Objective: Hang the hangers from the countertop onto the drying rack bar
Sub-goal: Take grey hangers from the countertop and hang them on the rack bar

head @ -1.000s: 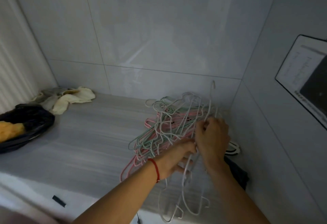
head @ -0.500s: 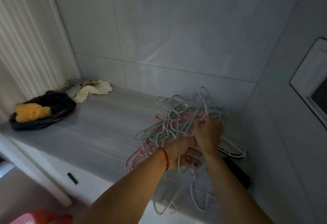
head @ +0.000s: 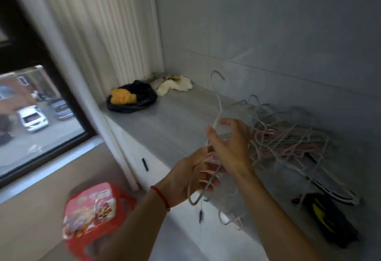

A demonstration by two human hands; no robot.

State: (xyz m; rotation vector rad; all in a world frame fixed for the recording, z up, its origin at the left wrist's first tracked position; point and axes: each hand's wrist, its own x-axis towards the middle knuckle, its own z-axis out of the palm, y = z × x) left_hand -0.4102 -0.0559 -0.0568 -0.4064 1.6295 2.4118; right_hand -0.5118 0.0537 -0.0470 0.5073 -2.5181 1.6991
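Left hand's grip (head: pixel 193 175) holds blurred hangers (head: pixel 214 157), right hand (head: pixel 231 143) overlapping.

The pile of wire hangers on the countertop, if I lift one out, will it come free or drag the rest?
Probably drags others: the pile of wire hangers looks interlocked, hooks through frames. They seem thin and light, likely springy rather than floppy. The left hand already holds several bunched together, so they may snag again.
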